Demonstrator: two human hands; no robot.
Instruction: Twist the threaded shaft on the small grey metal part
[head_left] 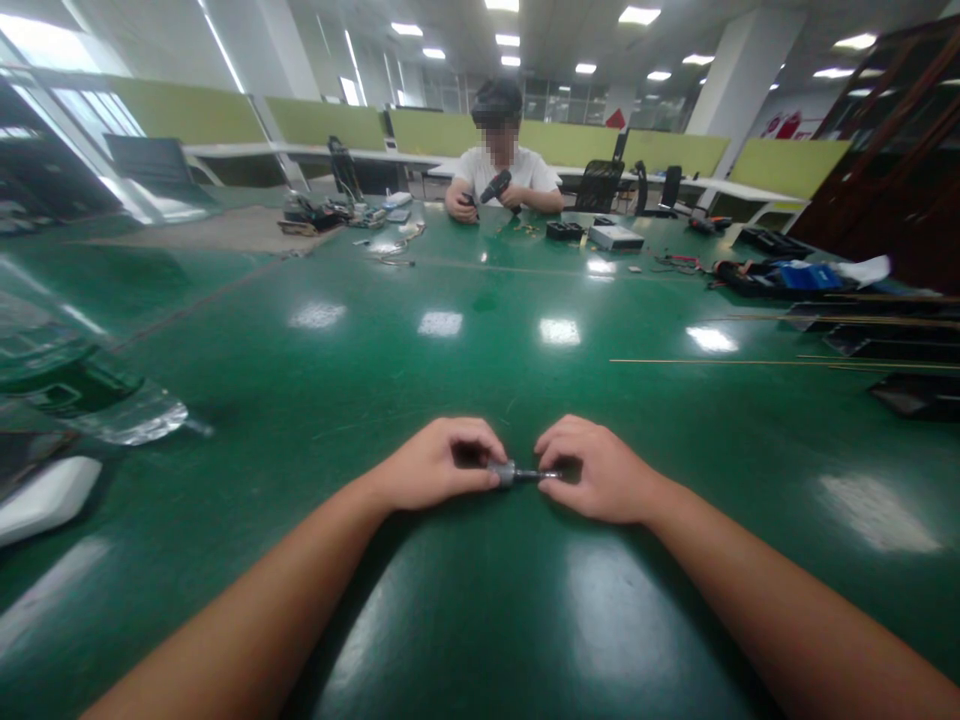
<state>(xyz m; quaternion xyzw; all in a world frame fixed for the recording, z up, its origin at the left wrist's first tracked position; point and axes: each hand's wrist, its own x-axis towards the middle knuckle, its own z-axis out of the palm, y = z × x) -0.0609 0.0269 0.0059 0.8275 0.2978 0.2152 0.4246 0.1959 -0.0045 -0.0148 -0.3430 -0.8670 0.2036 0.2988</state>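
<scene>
My left hand (448, 462) pinches a small grey metal cylinder (505, 473) between thumb and fingers, low over the green tabletop. A thin, shiny metal rod (529, 475) sticks out of the cylinder to the right and lies almost level. The far end of that rod is between the thumb and fingertips of my right hand (589, 470), also closed in a pinch. Fingers cover part of both pieces, so I cannot tell whether the rod is fixed in the cylinder or what kind of part it is.
On the left a clear water bottle (90, 390) lies beside a white object (49, 498). Thin yellowish rods (720, 361) and black trays (892, 338) occupy the right. Across the green table (480, 380) a person (504, 165) holds a power drill (496, 186).
</scene>
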